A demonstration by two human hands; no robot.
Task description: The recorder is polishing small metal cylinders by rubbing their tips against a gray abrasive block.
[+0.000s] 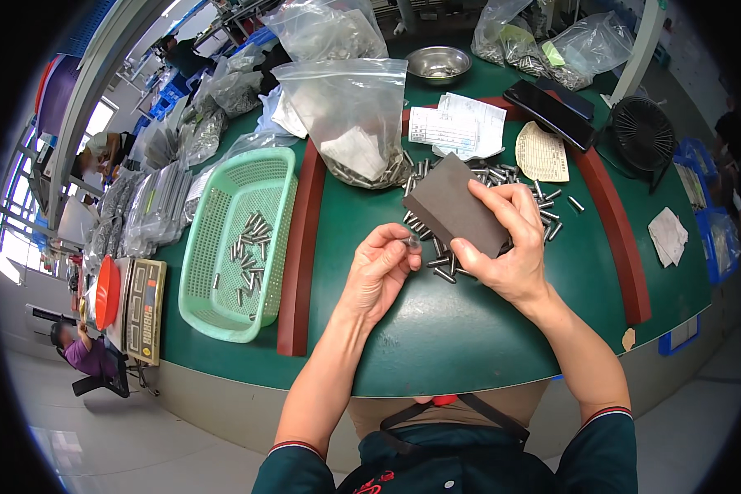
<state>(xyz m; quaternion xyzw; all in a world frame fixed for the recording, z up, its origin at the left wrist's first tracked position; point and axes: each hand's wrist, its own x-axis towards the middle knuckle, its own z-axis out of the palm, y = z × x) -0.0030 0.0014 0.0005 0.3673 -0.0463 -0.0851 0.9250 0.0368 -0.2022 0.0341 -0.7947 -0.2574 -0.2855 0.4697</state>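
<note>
My right hand [514, 247] grips a dark grey rectangular block [451, 204], which looks like a sanding block, thumb and fingers along its right side. Beside the block's lower left edge, my left hand [380, 267] pinches a small metal pin [412, 242]; the fingertips hide part of it. A pile of shiny metal pins [492, 176] lies behind and under the block, some hidden by it. More pins [251, 247] rest inside a light green plastic basket [191, 284] to the left.
Dark red bars [300, 272] flank the work area on the green table [436, 354]. Behind the pins stand a clear bag of parts [354, 123], paper slips [453, 125] and a steel bowl [438, 64]. A phone [552, 114] and black fan [640, 142] sit back right; a scale [146, 311] stands left.
</note>
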